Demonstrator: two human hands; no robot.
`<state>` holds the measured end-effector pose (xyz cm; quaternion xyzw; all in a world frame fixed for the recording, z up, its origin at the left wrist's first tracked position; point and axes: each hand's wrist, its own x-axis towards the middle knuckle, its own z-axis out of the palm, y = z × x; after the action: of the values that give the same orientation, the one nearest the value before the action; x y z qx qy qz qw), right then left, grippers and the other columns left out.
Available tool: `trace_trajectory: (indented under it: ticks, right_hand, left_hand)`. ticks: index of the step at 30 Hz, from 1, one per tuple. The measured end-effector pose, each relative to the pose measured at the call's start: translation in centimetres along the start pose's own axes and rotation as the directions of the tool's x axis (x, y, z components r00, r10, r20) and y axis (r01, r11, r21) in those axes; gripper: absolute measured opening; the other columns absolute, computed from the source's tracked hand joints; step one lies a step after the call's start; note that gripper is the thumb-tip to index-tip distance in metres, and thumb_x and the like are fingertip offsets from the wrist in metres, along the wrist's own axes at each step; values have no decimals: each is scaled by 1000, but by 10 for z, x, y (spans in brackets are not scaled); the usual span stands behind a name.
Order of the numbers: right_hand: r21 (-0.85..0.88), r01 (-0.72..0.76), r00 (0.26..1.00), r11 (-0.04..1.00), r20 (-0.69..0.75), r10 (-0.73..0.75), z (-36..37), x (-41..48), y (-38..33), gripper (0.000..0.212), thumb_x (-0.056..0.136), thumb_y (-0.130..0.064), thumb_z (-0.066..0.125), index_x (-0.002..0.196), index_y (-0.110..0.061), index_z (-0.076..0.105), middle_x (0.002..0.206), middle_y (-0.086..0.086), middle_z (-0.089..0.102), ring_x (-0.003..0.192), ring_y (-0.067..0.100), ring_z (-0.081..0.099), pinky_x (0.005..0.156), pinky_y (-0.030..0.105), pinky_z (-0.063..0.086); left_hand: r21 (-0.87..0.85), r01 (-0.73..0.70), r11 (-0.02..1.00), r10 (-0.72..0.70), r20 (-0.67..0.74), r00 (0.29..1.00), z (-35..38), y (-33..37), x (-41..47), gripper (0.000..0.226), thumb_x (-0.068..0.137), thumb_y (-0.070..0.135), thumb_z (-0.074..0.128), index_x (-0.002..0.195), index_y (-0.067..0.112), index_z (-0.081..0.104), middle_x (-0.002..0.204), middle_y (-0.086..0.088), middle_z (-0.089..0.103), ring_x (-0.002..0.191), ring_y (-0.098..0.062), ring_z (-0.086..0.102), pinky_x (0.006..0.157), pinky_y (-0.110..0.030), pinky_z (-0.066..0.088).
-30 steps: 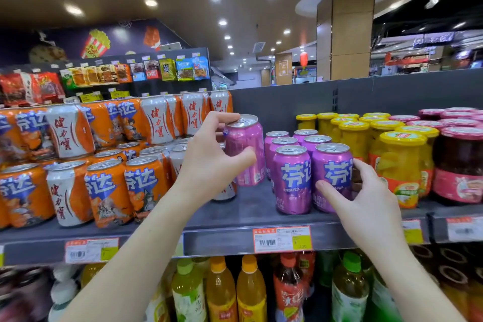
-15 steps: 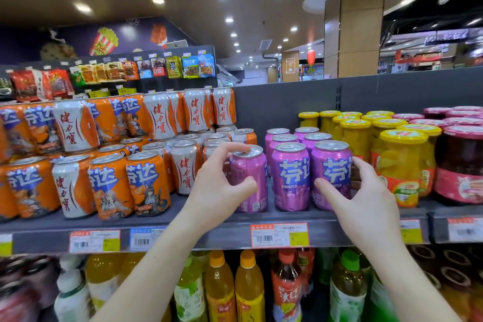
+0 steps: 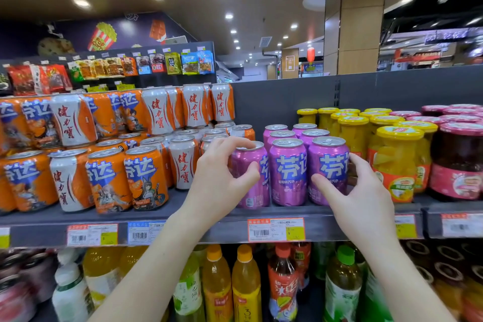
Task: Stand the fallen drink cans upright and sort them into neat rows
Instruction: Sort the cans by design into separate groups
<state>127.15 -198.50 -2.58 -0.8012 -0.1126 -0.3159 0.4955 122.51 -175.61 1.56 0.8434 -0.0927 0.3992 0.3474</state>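
Purple drink cans stand upright in rows on the grey shelf (image 3: pixel 183 219). My left hand (image 3: pixel 222 178) grips the leftmost front purple can (image 3: pixel 252 191), which stands on the shelf against the middle front can (image 3: pixel 288 172). My right hand (image 3: pixel 363 198) wraps around the rightmost front purple can (image 3: pixel 330 165), thumb on its front and fingers on its right side. More purple cans (image 3: pixel 281 134) stand behind them. Orange cans (image 3: pixel 145 178) and white-and-orange cans (image 3: pixel 183 162) stand mixed to the left.
Yellow-lidded fruit jars (image 3: pixel 397 159) and a dark red jar (image 3: pixel 460 162) crowd the shelf just right of the purple cans. A second tier of cans (image 3: pixel 156 112) is stacked on the left. Bottles (image 3: pixel 217 282) fill the shelf below. Price tags (image 3: pixel 275 229) line the shelf edge.
My left hand carried the purple can down from above and set it on the shelf beside the other front purple cans. My right hand stayed on the rightmost can.
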Motion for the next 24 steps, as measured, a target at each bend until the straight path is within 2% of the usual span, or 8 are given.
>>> trace_trajectory:
  ticks: [3,5,7,9,11,17,20,24]
  right_hand:
    - [1,-16,1000,1000,7,16,0,0,-1,76,83,-53,73,148,-27,42,137,-4,58,118,15,57,81,31,47]
    - [-3,-24,1000,1000,16,24,0,0,-1,77,84,-53,73,148,-27,41,137,-4,58,118,16,58,81,31,48]
    - [-7,-28,999,1000,27,28,-1,0,-2,77,84,-53,72,149,-27,41,138,-4,58,119,17,58,83,32,48]
    - [-8,-30,999,1000,34,30,-1,0,-3,76,85,-52,72,150,-27,40,139,-5,58,120,16,57,83,31,47]
    - [-9,-23,999,1000,35,23,-2,-1,-3,76,85,-50,72,150,-26,40,138,-5,58,119,14,57,82,28,45]
    - [17,-15,1000,1000,25,14,-4,-3,-3,76,85,-43,76,149,-23,40,140,-2,56,117,8,53,87,25,44]
    - [-82,95,988,992,-111,-103,-4,-13,-10,72,86,-35,77,147,-16,42,146,3,50,133,16,47,98,25,39]
    - [-42,329,924,944,-194,-330,3,-22,-36,53,88,-19,76,136,-11,56,136,3,59,128,16,52,103,23,40]
  left_hand:
    - [-150,84,985,-69,103,992,-1,1,2,24,98,20,64,117,35,61,106,22,66,101,4,63,70,-40,65]
    - [-187,117,975,-95,122,988,0,0,3,23,99,21,63,115,37,58,104,20,66,97,1,66,67,-44,64]
    - [-190,105,976,-80,134,988,3,0,1,27,95,35,70,117,41,55,111,15,66,101,-5,67,70,-39,65]
    - [-83,73,994,-63,119,991,5,-2,-2,38,87,51,73,119,47,51,124,11,56,111,-6,62,76,-27,63]
    - [-8,53,999,-52,93,994,4,-3,-1,41,85,54,72,119,52,49,123,9,47,114,-4,56,77,-22,60]
    - [-221,120,968,-90,140,986,1,-8,2,35,95,22,72,122,36,54,115,20,63,107,6,63,77,-26,63]
    - [-223,132,966,-93,174,980,-2,-8,3,36,96,20,71,123,36,54,120,18,64,111,1,65,83,-32,63]
    - [-135,20,991,-19,8,1000,-5,-3,-3,45,93,23,75,128,39,53,121,32,61,119,12,56,93,-6,47]
